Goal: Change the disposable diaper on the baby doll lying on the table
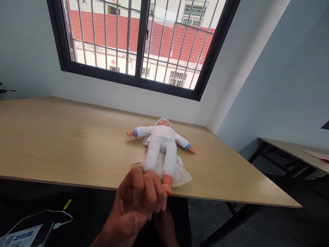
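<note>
Left hand [136, 202] gripping white-suited doll [160, 147], supine

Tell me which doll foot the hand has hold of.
The image-left foot: the left hand is closed over it, hiding most of it. The other foot lies free, showing beside the fingers.

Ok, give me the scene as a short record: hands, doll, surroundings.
item: doll on its back, arms spread, feet toward the near edge
under it: white cloth
left: left hand with fingers curled over one doll foot
right: right hand below the table edge, mostly hidden
surface: wooden table
background: barred window
</note>
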A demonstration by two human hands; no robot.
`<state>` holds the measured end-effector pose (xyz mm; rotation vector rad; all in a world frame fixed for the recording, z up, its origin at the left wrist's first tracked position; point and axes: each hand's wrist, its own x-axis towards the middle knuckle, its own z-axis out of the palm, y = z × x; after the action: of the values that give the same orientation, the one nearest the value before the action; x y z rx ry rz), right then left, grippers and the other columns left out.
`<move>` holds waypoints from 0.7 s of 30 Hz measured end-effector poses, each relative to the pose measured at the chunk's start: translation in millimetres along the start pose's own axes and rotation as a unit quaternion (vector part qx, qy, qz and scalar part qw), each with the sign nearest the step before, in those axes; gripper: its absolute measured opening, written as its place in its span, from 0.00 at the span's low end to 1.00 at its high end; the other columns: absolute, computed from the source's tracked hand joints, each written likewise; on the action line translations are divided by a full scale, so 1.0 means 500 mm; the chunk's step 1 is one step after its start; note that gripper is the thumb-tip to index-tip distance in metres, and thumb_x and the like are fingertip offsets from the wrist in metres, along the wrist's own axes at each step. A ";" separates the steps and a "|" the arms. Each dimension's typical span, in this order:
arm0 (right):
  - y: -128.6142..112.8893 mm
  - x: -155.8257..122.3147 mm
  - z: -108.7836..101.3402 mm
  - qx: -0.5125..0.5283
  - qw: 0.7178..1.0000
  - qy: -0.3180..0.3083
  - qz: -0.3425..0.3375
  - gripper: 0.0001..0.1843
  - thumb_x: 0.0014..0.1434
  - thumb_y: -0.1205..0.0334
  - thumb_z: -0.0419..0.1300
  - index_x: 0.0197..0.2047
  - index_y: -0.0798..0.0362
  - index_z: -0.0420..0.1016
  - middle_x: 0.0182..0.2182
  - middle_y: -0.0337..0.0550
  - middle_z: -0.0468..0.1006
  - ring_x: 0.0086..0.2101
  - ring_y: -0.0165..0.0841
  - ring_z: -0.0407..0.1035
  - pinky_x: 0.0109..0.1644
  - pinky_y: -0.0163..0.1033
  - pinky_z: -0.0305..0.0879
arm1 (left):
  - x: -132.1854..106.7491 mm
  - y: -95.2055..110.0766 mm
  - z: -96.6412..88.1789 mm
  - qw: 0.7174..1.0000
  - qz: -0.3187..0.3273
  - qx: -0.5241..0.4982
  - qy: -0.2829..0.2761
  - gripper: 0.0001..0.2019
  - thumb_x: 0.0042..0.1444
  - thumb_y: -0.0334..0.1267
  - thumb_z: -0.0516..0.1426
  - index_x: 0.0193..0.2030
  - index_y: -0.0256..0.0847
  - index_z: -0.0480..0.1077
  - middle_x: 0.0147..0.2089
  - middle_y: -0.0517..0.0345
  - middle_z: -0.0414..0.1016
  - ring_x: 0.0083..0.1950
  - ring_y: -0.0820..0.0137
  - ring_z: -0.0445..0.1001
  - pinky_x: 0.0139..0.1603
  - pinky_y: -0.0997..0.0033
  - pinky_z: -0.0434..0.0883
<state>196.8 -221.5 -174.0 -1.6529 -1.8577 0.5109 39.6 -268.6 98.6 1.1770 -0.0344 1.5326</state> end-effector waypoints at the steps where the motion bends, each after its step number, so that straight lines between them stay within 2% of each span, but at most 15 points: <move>1: -0.001 0.000 -0.001 -0.002 1.000 0.001 0.001 0.18 0.66 0.59 0.46 0.41 0.49 0.78 0.38 0.47 0.80 0.38 0.38 0.76 0.42 0.39 0.68 | 0.000 0.000 0.000 1.000 -0.002 0.000 -0.003 0.20 0.54 0.39 0.62 0.28 0.42 0.50 0.23 0.66 0.51 0.28 0.73 0.57 0.40 0.68 0.61; 8: -0.011 -0.002 -0.010 -0.013 1.000 -0.001 -0.001 0.21 0.66 0.61 0.44 0.39 0.46 0.80 0.33 0.45 0.79 0.38 0.41 0.77 0.45 0.43 0.69 | -0.010 0.003 -0.003 0.997 -0.045 -0.021 -0.051 0.17 0.60 0.38 0.58 0.31 0.43 0.50 0.25 0.66 0.51 0.28 0.75 0.57 0.31 0.72 0.60; 13: -0.016 0.000 -0.011 -0.009 1.000 -0.004 0.004 0.22 0.66 0.60 0.43 0.38 0.46 0.80 0.30 0.46 0.78 0.37 0.43 0.77 0.43 0.44 0.69 | -0.016 0.003 -0.007 0.993 -0.068 -0.058 -0.072 0.14 0.61 0.36 0.55 0.32 0.43 0.50 0.27 0.65 0.51 0.28 0.76 0.57 0.31 0.74 0.62; 21: -0.020 -0.001 -0.012 -0.006 1.000 0.004 0.003 0.21 0.66 0.62 0.43 0.38 0.44 0.79 0.31 0.44 0.79 0.39 0.42 0.77 0.46 0.43 0.67 | -0.016 0.001 -0.009 0.996 -0.018 -0.047 -0.069 0.15 0.60 0.34 0.56 0.31 0.43 0.50 0.26 0.66 0.50 0.27 0.77 0.54 0.31 0.75 0.63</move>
<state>193.1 -224.3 -163.3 -1.6668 -1.8546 0.4955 35.1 -271.9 91.7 1.1988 -0.1744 1.4011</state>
